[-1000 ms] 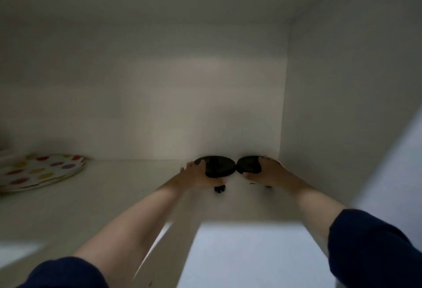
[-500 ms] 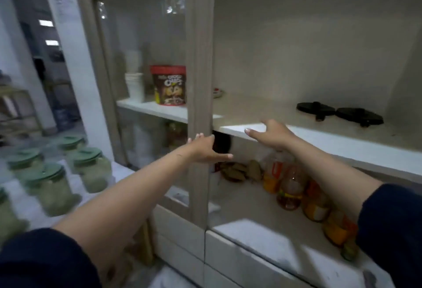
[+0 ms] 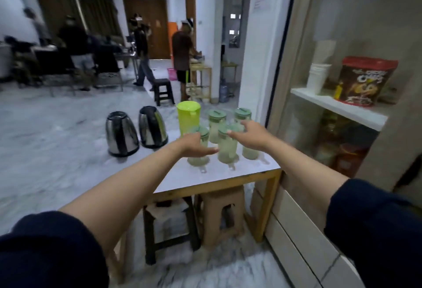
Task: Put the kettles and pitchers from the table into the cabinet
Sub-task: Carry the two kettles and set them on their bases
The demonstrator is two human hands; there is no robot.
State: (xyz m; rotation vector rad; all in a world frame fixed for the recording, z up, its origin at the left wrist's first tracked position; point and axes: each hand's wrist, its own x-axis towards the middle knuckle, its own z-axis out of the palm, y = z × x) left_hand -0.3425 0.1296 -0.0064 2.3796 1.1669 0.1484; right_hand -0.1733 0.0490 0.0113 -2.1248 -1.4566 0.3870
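Two steel kettles (image 3: 122, 133) (image 3: 152, 127) with black handles stand on the white table (image 3: 249, 173) at its left. A lime green pitcher (image 3: 188, 116) stands behind several clear pitchers with green lids (image 3: 226, 148). My left hand (image 3: 196, 147) reaches out open in front of the front-left clear pitcher (image 3: 198, 157). My right hand (image 3: 252, 135) hovers open over the clear pitchers, fingers spread, holding nothing. The cabinet (image 3: 342, 109) stands to the right behind a glass door.
In the cabinet sit a cereal tub (image 3: 363, 81) and a stack of white cups (image 3: 318, 77). A tan stool (image 3: 222, 214) and a dark stool (image 3: 169, 226) stand under the table. Several people and a black stool (image 3: 163, 91) are across the room.
My view swung from inside the cabinet shelf to the table on the left. Both hands left the two black bases on the shelf and now reach toward the pitchers.
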